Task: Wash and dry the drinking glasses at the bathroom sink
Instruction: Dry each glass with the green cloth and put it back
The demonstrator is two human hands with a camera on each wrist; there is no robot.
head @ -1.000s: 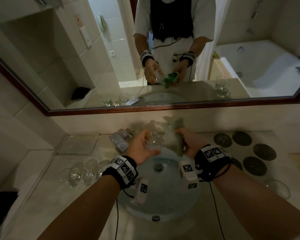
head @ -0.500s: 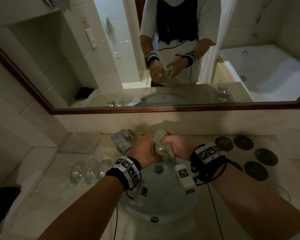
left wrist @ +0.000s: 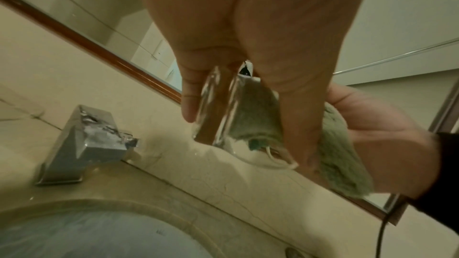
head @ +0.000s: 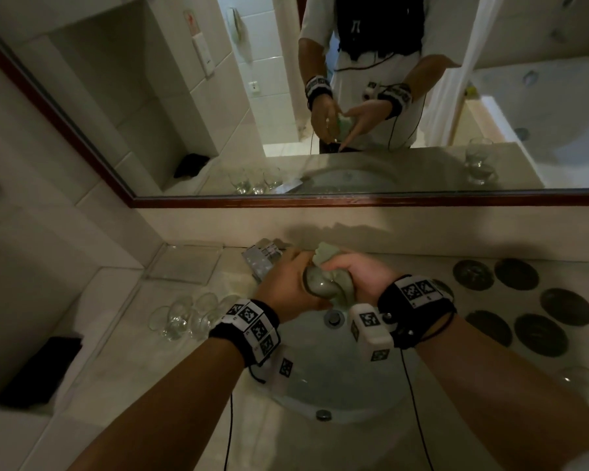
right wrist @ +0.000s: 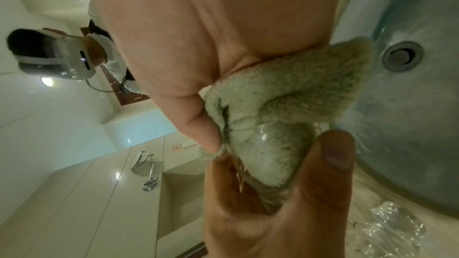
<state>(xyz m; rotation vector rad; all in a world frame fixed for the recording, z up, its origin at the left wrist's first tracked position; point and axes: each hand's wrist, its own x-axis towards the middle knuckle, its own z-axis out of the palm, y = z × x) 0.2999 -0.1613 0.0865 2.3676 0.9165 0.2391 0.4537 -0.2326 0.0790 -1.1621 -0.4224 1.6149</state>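
Drying a glass [head: 315,283] over the sink [head: 337,379].
My left hand [head: 286,287] grips it; right hand [head: 357,277] stuffs the cloth [head: 342,288] in. Twist hard and it slips, breaks.

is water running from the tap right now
No, the tap shows no stream below its spout, while the left hand holds the glass and the right hand pushes the green cloth into it.

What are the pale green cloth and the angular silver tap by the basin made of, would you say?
The pale green cloth looks like soft terry or microfibre: its surface is fuzzy and matte, and it crumples inside the clear drinking glass. The angular silver tap looks like chromed metal, since its flat faces give bright mirror-like reflections; polished steel is possible.
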